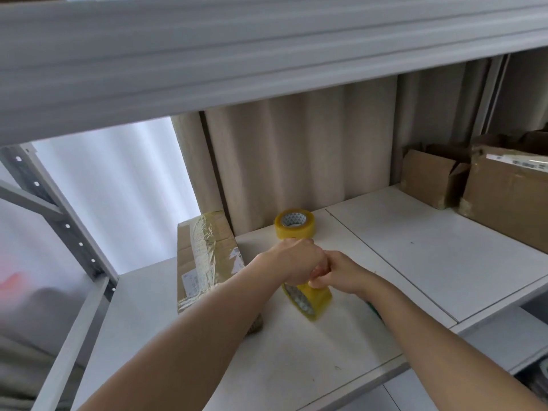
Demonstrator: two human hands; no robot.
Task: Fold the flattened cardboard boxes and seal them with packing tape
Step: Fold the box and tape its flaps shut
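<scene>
A yellow roll of packing tape (pixel 310 299) stands tilted on its edge just above the white shelf (pixel 415 247). My left hand (pixel 293 262) grips its top. My right hand (pixel 335 274) pinches at the roll's upper right side, touching the left hand. A second yellow tape roll (pixel 295 225) lies flat on the shelf just behind my hands. A taped cardboard box (pixel 204 256) lies on the shelf left of the rolls, partly hidden by my left forearm.
Two more cardboard boxes (pixel 504 191) stand at the back right of the shelf. An upper shelf beam (pixel 237 54) hangs low overhead. A grey metal upright (pixel 59 218) borders the left side. Beige curtain hangs behind.
</scene>
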